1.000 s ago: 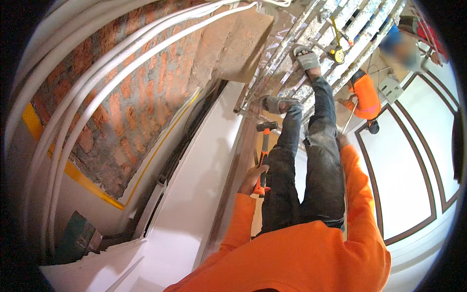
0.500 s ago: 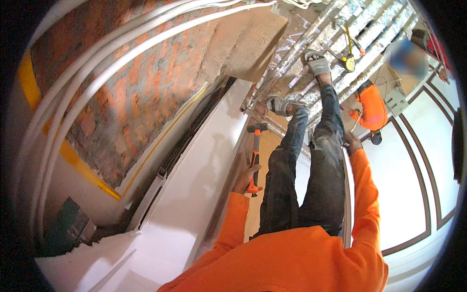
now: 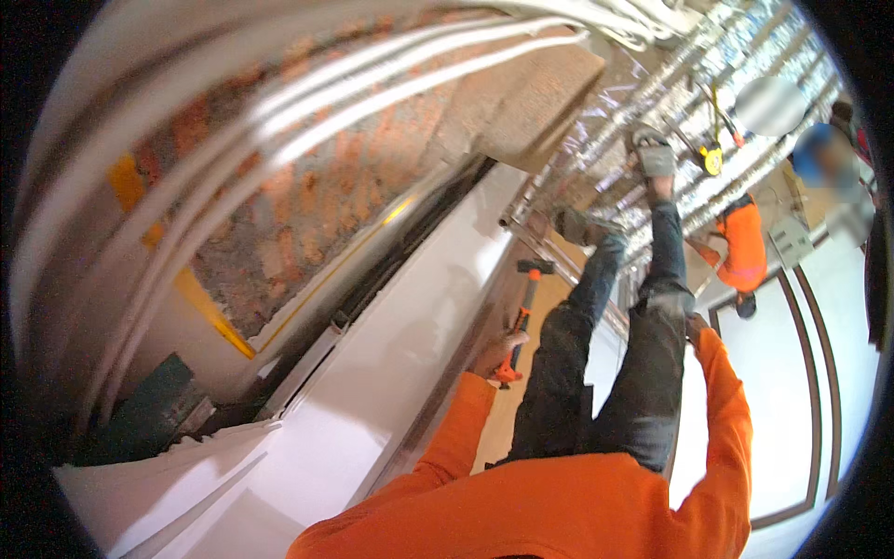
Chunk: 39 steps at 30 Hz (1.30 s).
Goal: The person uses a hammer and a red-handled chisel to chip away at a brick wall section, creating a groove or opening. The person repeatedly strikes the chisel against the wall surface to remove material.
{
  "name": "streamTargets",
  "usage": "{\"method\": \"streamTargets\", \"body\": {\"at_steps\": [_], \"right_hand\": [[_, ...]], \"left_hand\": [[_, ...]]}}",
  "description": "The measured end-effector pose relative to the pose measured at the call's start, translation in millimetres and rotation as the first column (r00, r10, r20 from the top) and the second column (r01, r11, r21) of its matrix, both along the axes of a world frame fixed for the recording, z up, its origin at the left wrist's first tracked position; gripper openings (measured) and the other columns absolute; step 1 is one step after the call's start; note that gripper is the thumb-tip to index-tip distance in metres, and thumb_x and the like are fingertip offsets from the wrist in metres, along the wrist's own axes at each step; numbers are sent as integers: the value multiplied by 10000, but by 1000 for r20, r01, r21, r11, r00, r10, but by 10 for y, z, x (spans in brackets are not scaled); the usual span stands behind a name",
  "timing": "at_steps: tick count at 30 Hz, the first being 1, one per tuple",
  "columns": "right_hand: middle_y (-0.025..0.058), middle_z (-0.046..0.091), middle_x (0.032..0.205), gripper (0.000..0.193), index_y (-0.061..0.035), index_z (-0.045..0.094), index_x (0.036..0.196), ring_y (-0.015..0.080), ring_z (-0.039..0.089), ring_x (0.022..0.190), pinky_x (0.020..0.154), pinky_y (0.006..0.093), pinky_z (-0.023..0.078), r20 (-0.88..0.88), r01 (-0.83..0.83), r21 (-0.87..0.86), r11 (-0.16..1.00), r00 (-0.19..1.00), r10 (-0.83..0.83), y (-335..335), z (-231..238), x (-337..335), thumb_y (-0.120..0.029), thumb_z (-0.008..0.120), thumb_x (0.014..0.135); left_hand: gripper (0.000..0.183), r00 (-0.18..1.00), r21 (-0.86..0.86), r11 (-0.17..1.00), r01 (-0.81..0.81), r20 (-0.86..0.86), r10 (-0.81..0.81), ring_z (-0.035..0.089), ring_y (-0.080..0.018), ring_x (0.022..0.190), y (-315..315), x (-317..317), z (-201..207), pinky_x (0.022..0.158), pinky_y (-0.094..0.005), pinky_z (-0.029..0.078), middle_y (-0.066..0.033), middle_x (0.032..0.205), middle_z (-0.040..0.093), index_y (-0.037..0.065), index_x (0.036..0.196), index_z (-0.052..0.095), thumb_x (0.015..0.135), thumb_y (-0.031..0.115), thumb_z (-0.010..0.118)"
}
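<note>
My left hand (image 3: 501,354) is closed around the lower handle of a hammer (image 3: 525,312). The hammer has a dark metal head and an orange and black handle, and stands head-up beside my left leg. My right hand (image 3: 696,328) is next to my right knee, below the orange sleeve. Its fingers are small and partly hidden, so whether it grips anything does not show. My dark trousers (image 3: 638,391) stretch ahead to grey sandals (image 3: 654,154) on a slatted, paint-spattered metal platform (image 3: 619,121).
A yellow tape measure (image 3: 711,158) lies on the platform beside other tools. A person in orange (image 3: 742,247) is at the right. Thick white cables (image 3: 307,140) cross before a brick wall (image 3: 279,242). A white ledge (image 3: 400,345) runs along my left, and white panels (image 3: 754,401) stand right.
The whole view has swung, so my legs, the hammer and the platform appear farther right. My left hand keeps its hold on the hammer. My right hand stays by the knee.
</note>
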State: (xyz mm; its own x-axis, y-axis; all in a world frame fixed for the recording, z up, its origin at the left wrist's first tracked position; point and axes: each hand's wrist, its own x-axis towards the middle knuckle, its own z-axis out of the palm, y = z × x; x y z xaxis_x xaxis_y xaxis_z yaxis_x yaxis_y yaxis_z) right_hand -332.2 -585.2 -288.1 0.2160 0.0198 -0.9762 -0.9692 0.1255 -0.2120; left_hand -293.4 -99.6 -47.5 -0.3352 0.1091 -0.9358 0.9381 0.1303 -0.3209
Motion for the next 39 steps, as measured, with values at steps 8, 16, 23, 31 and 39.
{"method": "streamTargets", "body": {"at_steps": [8,16,23,31,39], "right_hand": [[143,626,968,259,-45,561,1086,233,610,885,747,378,486,141,-477,-463,747,792,593,-276,-227,590,-247,491,941],[182,615,922,238,-33,546,1069,309,585,861,812,394,466,413,-470,-477,742,625,662,1578,724,2052,-234,534,942],[241,516,1093,494,2,511,1049,322,560,950,861,414,440,462,-242,-422,874,772,436,3215,298,1376,-364,717,788],[-9,374,551,266,-163,406,658,172,426,475,480,335,379,-308,516,461,722,856,-415,3509,235,1837,-211,504,900],[78,496,628,132,-70,476,836,256,500,512,504,412,461,-416,690,197,697,703,-578,3749,-719,2217,-181,441,899]], "left_hand": [[404,999,-41,998,-47,23,48,540,-178,568,-99,150,-218,425,-379,498,-58,776,498,58,1049,555,805,364,658],[486,840,-133,980,148,540,-53,595,-190,832,-303,362,-417,583,-399,534,-75,964,593,83,1104,560,754,386,705],[339,745,-399,865,-305,465,478,540,-90,852,-736,955,-351,804,-246,448,0,945,585,16,1067,603,851,276,634],[279,682,-219,965,-141,685,255,511,-81,765,-461,1295,-97,701,-248,460,12,859,531,50,993,584,860,295,598],[298,808,47,966,-254,559,185,322,-64,382,236,1279,-1118,321,-264,403,49,560,341,151,754,456,774,350,676]]}}
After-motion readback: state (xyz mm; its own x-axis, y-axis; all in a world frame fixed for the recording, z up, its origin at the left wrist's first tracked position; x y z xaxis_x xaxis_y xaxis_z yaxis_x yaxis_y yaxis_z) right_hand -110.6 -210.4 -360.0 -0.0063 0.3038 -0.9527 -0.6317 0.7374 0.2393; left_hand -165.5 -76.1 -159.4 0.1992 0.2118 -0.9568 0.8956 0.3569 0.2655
